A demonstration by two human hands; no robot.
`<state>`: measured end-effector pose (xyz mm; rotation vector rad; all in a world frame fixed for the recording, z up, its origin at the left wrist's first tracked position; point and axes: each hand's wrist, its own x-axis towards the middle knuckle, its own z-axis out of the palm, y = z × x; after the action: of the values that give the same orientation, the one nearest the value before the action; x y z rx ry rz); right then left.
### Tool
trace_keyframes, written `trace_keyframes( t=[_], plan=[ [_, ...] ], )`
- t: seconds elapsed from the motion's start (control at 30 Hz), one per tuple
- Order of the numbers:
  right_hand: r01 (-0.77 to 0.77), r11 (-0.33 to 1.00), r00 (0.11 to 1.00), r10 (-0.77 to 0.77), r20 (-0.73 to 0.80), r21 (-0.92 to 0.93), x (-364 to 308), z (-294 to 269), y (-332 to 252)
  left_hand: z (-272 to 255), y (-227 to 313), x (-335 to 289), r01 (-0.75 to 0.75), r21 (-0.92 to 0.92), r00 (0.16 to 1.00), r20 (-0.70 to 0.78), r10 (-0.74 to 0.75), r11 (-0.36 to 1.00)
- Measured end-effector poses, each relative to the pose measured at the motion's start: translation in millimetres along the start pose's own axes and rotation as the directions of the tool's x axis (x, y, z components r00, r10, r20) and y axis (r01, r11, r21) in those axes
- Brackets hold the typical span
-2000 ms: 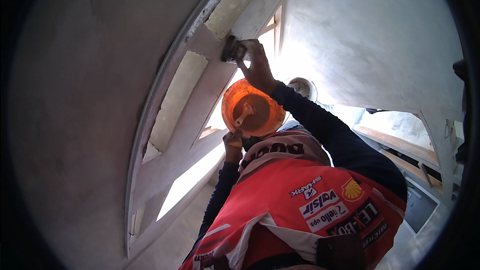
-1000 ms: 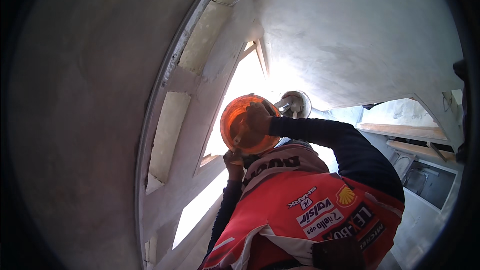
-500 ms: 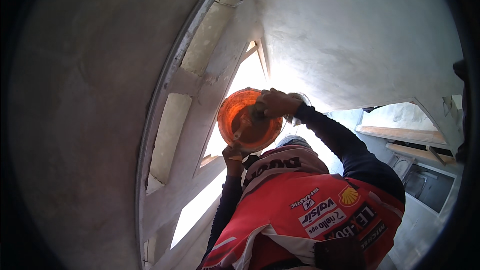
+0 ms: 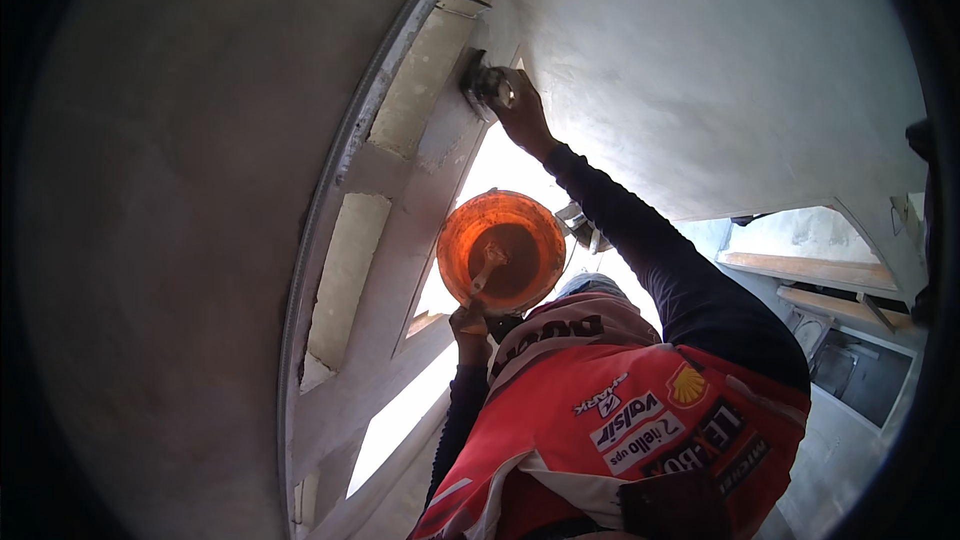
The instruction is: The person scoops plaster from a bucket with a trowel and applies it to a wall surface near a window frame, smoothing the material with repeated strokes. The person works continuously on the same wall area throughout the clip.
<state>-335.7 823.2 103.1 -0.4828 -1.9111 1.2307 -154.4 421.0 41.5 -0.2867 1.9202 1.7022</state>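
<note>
My left hand (image 4: pixel 471 325) is closed at the near rim of an orange bucket (image 4: pixel 452 240). Inside the bucket is a dark brownish mix. A paintbrush (image 4: pixel 487 268) leans in it, its handle reaching the rim by my left hand; I cannot tell whether the fingers also grip that handle. My right hand (image 4: pixel 522 112) is raised up and left of centre, closed on a dark hand tool with a flat edge (image 4: pixel 483 80). That tool is blurred and lies against the grey plastered frame surface; its exact kind does not show.
A long curved metal edge strip (image 4: pixel 298 290) runs down the left, beside recessed panels (image 4: pixel 348 275). Bright openings show behind the bucket. A grey object (image 4: pixel 580 225) sits just right of the bucket. Wooden ledges (image 4: pixel 810 267) and a grey plastered wall (image 4: pixel 720 80) are on the right.
My right hand has come out of the bucket with the dark tool and moved up and left to the frame surface. My left hand stays at the bucket.
</note>
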Motion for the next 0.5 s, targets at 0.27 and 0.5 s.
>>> trace_keyframes(
  t=[0.27, 0.5],
  plan=[
    [-0.037, 0.998, 0.997, 0.04, -0.061, 0.042, 13.9, -1.6, 2.2, -12.7, -18.6, -2.1, -0.268, 0.33, 0.963, 0.081, 0.256, 0.905],
    [-0.102, 0.986, 0.984, 0.119, -0.133, 0.129, 31.1, -6.1, 9.7, -1.7, 3.5, -9.9, -0.013, 0.143, 1.0, -0.02, 0.016, 0.99]
  ],
)
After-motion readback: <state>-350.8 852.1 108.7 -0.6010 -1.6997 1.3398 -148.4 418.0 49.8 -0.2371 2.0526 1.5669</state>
